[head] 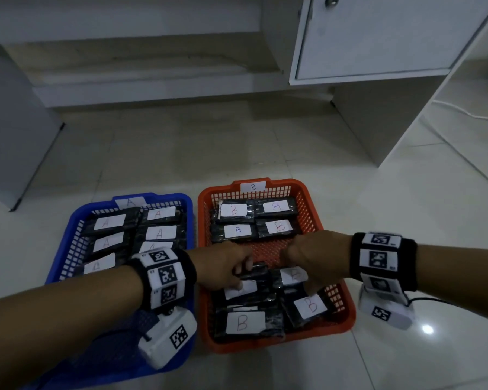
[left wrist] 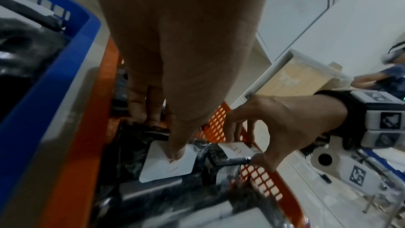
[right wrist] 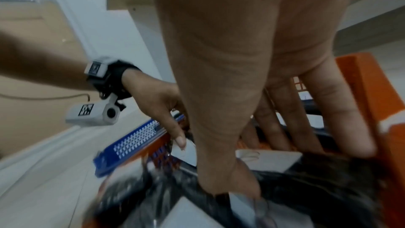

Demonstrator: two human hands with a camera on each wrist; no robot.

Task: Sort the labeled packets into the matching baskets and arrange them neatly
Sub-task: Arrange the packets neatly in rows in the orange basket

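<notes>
An orange basket [head: 348, 316] tagged B holds several black packets with white B labels. To its left, a blue basket [head: 68, 235] tagged A holds A-labelled packets [head: 159, 233]. Both hands are inside the orange basket near its middle. My left hand [head: 237, 277] grips one black packet [left wrist: 157, 167], its thumb [left wrist: 175, 152] pressing on the white label and its fingers over the far edge. My right hand [head: 299, 274] pinches the neighbouring B packet [head: 293, 275] by its edges, and that packet [left wrist: 236, 150] lies right beside the left one. The labels are partly hidden by the hands.
Both baskets stand side by side on a pale tiled floor [head: 265, 153]. A white cabinet [head: 378, 38] rises at the back right and a grey unit [head: 12, 122] at the left. A white cable [head: 462, 111] runs along the floor at the far right.
</notes>
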